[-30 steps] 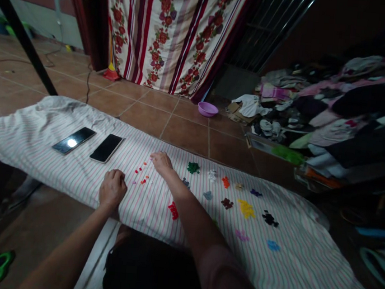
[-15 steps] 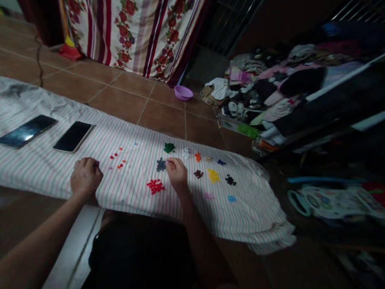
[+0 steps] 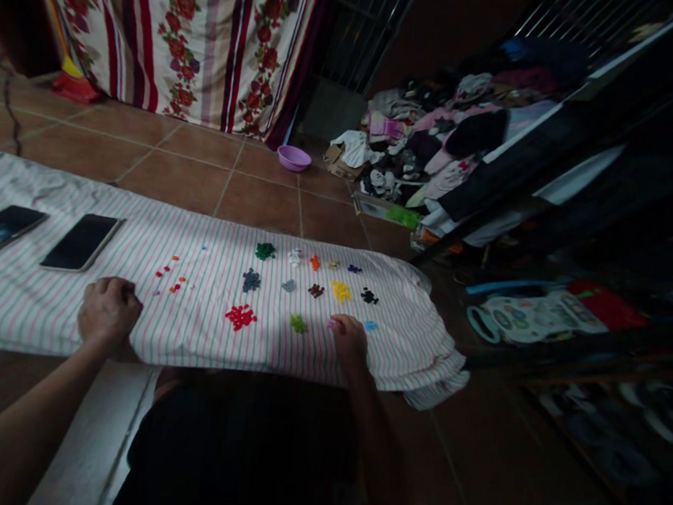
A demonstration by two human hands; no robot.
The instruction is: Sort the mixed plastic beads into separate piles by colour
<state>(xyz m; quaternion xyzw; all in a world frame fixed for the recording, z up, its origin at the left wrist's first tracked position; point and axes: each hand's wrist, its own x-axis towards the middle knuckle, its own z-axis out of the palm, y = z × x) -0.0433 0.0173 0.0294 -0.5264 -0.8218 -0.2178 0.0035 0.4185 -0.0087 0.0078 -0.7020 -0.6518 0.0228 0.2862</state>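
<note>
My right hand [image 3: 352,340] is at the small pink pile [image 3: 331,324], its thumb and fingers pinched together at the pile's edge. Whatever lies between those fingertips is too small to make out. Next to it are a light blue pile [image 3: 371,326] and a lime green pile [image 3: 298,323] of tiny pieces. My left hand [image 3: 108,311] rests on the striped cloth [image 3: 186,325] with its fingers curled in; their contents are hidden. To its right lie several scattered red and orange pieces [image 3: 173,288].
More small piles sit in rows: red [image 3: 240,317], dark grey [image 3: 251,280], green [image 3: 265,251], yellow [image 3: 341,291] and black [image 3: 369,296]. Two phones lie at left, the nearer one [image 3: 81,242] beside my left hand. A purple basin [image 3: 294,159] stands on the tiled floor.
My right hand has moved right and nearer to me, from the dark grey pile to the pink one. My left hand stays curled on the cloth. The view has swung to the right.
</note>
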